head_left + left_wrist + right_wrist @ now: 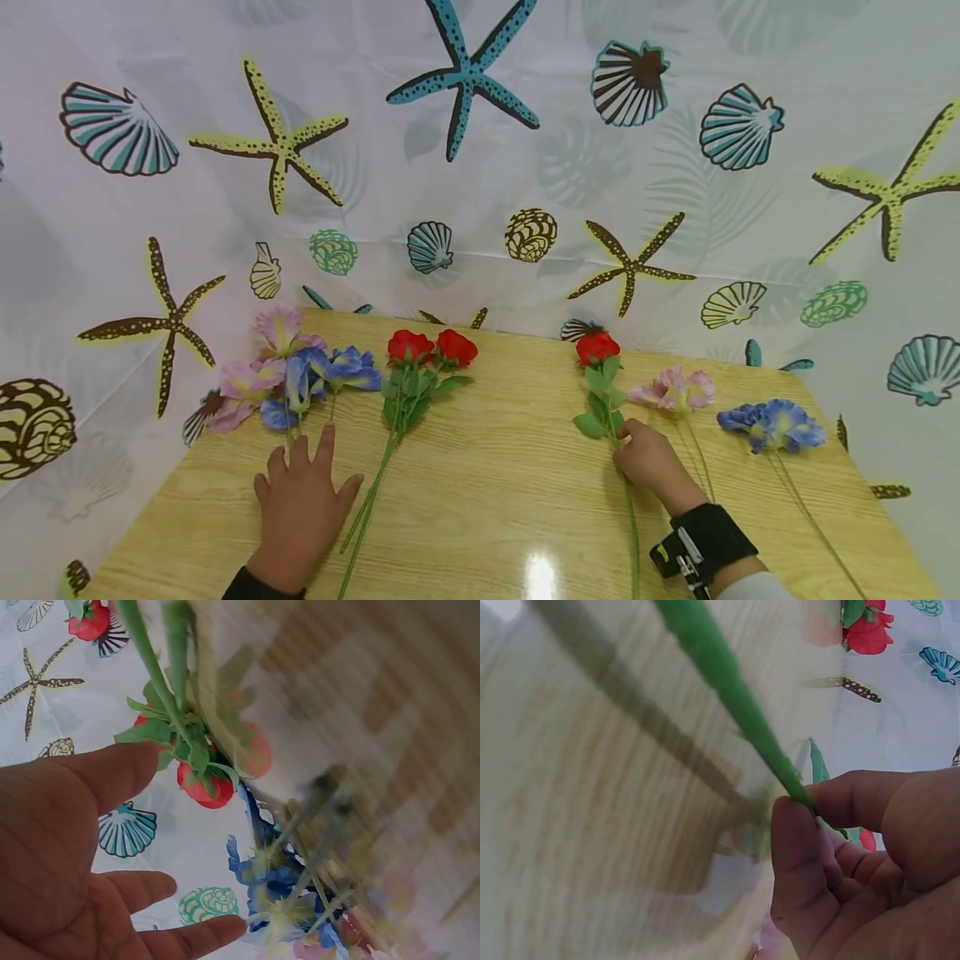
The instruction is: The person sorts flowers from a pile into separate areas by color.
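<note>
R hand [651, 457] pinches single red rose [597, 350] by stem [745, 705] btwn thumb + index; rose right of ctr, bloom toward far edge of table [517, 467]. L hand [300, 500], left side: fingers [324, 454] spread apart, near side of blue flwrs [351, 368]; can't tell if touching. Two red roses [409, 346] far-right of it.

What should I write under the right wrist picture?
Right fingers pinch a green flower stem above the wooden table.
</note>
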{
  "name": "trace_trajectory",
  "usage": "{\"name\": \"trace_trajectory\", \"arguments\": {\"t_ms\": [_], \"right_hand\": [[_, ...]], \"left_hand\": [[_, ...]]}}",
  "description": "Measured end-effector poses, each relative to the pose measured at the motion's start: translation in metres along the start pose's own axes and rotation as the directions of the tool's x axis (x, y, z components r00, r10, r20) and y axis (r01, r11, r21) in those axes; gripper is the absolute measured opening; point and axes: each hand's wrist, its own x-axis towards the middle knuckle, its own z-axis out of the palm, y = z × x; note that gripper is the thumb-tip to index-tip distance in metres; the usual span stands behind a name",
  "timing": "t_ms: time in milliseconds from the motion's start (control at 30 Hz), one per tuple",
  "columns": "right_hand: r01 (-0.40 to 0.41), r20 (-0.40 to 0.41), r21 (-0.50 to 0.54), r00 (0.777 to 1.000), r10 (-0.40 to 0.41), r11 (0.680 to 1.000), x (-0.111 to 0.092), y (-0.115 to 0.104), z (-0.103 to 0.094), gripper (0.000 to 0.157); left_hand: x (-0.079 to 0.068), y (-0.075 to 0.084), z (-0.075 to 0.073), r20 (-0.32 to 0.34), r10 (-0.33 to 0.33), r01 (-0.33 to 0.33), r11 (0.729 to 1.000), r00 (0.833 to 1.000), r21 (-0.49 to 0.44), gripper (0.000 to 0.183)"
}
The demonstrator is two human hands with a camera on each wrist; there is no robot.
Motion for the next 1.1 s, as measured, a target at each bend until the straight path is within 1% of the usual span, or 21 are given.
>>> {"name": "trace_trajectory", "arguments": {"t_ms": [100,200,267,433,500,567,733,800,900,1000,1100], "right_hand": [[0.002,-0.007,-0.004,1.000,-0.002,1.000,0.003,0.004,0.004,0.035],[0.002,-0.018,0.016,1.000,-0.002,1.000,0.003,0.008,0.007,0.037],[0.005,-0.018,0.030,1.000,-0.005,1.000,0.002,0.008,0.007,0.040],[0.017,-0.043,0.024,0.999,-0.016,1.000,-0.009,0.004,-0.003,0.055],[0.033,-0.062,0.013,0.998,-0.032,0.999,-0.015,0.004,-0.010,0.061],[0.052,-0.066,0.015,0.997,-0.051,0.999,-0.020,0.007,-0.017,0.066],[0.082,-0.055,0.019,0.995,-0.081,0.996,-0.032,0.017,-0.037,0.079],[0.086,-0.065,0.023,0.994,-0.085,0.996,-0.037,0.020,-0.044,0.081],[0.093,-0.088,0.021,0.992,-0.091,0.995,-0.045,0.025,-0.054,0.082],[0.088,-0.105,0.019,0.991,-0.086,0.996,-0.051,0.029,-0.060,0.086],[0.071,-0.117,0.011,0.991,-0.070,0.997,-0.055,0.033,-0.065,0.087]], "left_hand": [[0.006,-0.006,0.000,0.021,-0.035,0.035,0.999,0.999,-0.006,0.082],[0.013,-0.011,0.001,0.037,-0.046,0.046,0.999,0.998,-0.013,0.082],[0.016,-0.016,0.001,0.065,-0.060,0.062,0.998,0.996,-0.016,0.081],[0.018,-0.029,-0.002,0.157,-0.081,0.085,0.996,0.984,-0.016,0.078],[0.019,-0.031,-0.003,0.173,-0.068,0.073,0.997,0.983,-0.025,0.076],[0.020,-0.032,-0.004,0.169,-0.050,0.057,0.998,0.984,-0.037,0.071],[0.023,-0.036,-0.004,0.170,-0.047,0.062,0.994,0.984,-0.085,0.059],[0.023,-0.039,-0.004,0.160,-0.050,0.067,0.992,0.986,-0.107,0.048],[0.022,-0.043,-0.003,0.125,-0.035,0.051,0.990,0.992,-0.129,0.033],[0.021,-0.047,-0.005,0.106,-0.023,0.038,0.989,0.994,-0.141,0.031],[0.022,-0.048,-0.011,0.136,-0.037,0.058,0.987,0.990,-0.151,0.038]]}}
